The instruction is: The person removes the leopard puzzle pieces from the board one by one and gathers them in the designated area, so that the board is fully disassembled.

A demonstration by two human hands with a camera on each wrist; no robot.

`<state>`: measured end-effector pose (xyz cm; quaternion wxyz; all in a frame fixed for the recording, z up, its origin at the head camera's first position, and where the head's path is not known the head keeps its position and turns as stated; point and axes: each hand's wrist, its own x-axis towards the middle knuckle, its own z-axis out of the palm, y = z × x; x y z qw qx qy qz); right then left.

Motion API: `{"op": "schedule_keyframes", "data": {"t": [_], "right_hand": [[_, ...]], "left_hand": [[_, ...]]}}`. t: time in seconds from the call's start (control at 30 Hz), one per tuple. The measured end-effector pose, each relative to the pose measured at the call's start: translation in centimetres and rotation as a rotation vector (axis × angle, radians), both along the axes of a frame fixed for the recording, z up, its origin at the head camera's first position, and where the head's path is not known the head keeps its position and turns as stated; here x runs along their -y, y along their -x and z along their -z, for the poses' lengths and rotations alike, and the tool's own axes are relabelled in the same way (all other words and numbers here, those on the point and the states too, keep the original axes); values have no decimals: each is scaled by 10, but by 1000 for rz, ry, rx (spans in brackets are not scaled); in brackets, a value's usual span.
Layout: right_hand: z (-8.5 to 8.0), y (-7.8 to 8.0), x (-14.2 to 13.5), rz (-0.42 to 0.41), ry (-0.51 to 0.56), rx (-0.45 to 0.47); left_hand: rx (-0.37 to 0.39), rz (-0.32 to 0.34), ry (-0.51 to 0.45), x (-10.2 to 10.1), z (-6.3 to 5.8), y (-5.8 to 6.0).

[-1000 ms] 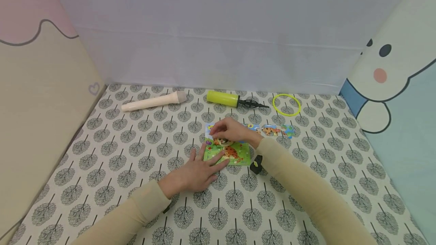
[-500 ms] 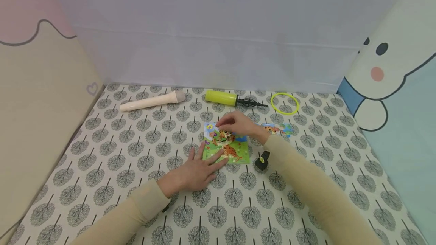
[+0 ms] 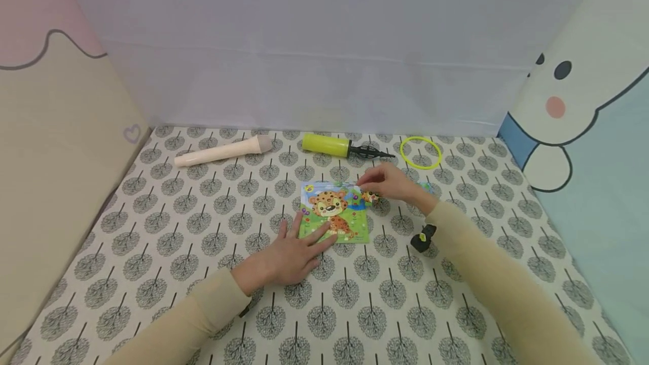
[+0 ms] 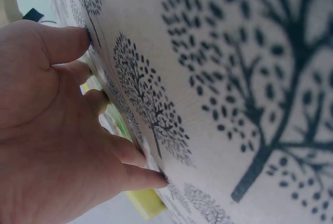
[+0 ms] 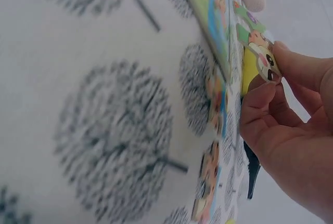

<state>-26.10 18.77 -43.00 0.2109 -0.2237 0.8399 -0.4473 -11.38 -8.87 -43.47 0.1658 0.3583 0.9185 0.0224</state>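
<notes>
A jigsaw puzzle board (image 3: 359,232) with a spotted leopard cub on green grass lies flat on the cloth in the head view. My left hand (image 3: 294,257) rests at its lower left with fingers spread, the fingertips over the board's edge. At the board's upper right corner, my right hand (image 3: 389,181) pinches a puzzle piece (image 5: 266,62) between thumb and fingers. The right wrist view shows an animal face printed on this piece, held tilted. Loose puzzle pieces (image 5: 209,180) lie right of the board; one spotted piece (image 3: 370,196) sits just below the right hand, which partly hides the others.
Behind the board lie a pale microphone-shaped stick (image 3: 223,151), a yellow-green hand pump (image 3: 326,144) with a black nozzle, and a yellow ring (image 3: 421,152). A tree-print cloth (image 3: 324,320) covers the table, with a pale wall behind and printed panels at both sides.
My right hand has moved right, from over the board's upper left to its upper right corner, uncovering the leopard's face. The left hand has stayed in place on the board.
</notes>
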Motion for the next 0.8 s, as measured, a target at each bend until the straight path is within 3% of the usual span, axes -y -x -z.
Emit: {"op": "schedule_keyframes", "data": {"t": [0.13,0.6,0.8], "right_hand": [[0,-3,-13,-9,-10,-20],[-6,-12,-39,23,-3,41],[0,-17,-38,-28,-13,60]], "left_hand": [[-37,10,6,0,1,0],[-113,37,20,-1,5,1],[-126,52,29,-1,5,2]]}}
